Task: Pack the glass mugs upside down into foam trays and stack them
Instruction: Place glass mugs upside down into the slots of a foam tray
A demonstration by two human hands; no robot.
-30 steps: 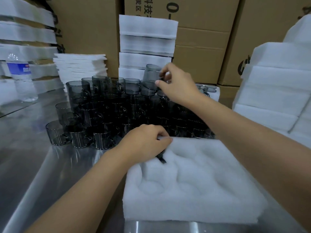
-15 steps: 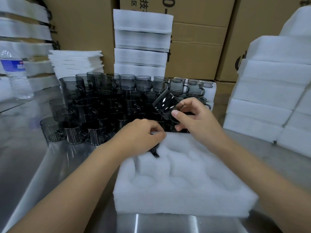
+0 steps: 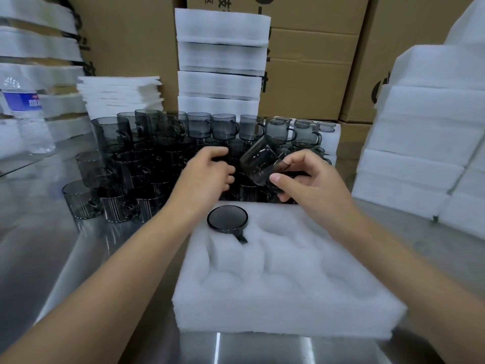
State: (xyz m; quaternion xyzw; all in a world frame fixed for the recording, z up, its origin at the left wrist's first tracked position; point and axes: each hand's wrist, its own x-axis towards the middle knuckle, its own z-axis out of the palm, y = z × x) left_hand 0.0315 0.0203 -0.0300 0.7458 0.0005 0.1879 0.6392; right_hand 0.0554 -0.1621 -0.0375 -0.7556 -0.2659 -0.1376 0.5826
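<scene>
Our left hand (image 3: 207, 174) has left the packed mug (image 3: 227, 219), its grip unclear; near it, the tilted mug (image 3: 261, 164) pinched in our right hand (image 3: 312, 187) should go next.

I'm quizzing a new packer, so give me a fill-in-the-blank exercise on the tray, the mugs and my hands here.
1. The tray has ___ mug set in it so far.
2. The seated mug has its base facing ___.
3. The tilted mug is held by the person's ___ hand.
4. The bottle stands far to the person's ___.
Missing words: one; up; right; left.
</scene>
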